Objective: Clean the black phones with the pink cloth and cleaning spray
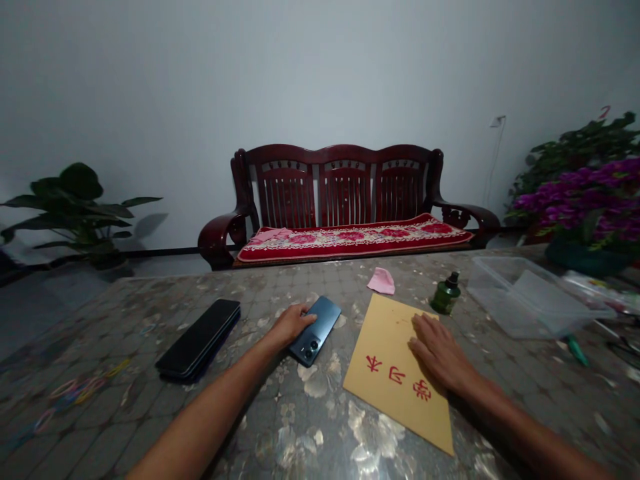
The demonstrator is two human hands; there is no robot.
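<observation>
1. Because the right hand (440, 347) lies open and palm-down on its right side, the tan rectangular notebook with red characters (390, 360) is perhaps being kept flat and steady. That hand grips nothing; its fingers reach forward, slightly parted, and the forearm slants in from the lower right.

2. Left of the notebook and apart from it, a slim, glossy blue smartphone (324, 325) rests on the grey floral-patterned table (285, 413), its back and camera lenses uppermost. The left hand (293, 325) is partly closed on its left edge, thumb over the back, a hold that seems suited to guiding or lifting it. The forearm stretches up from the lower left, wrist low.

3. Farther left, a black, flat rectangular stack (200, 339) lies slanted, out of reach of neither arm, probably set aside.

4. Beyond the notebook's far edge sits a small pink cloth piece (381, 281); right of it, a green bottle with a black cap (445, 295) stands upright near a clear plastic box (520, 300).

5. Behind the table, a dark-red wooden bench (345, 157) carries a red floral cover (360, 243), likely for padding.
</observation>
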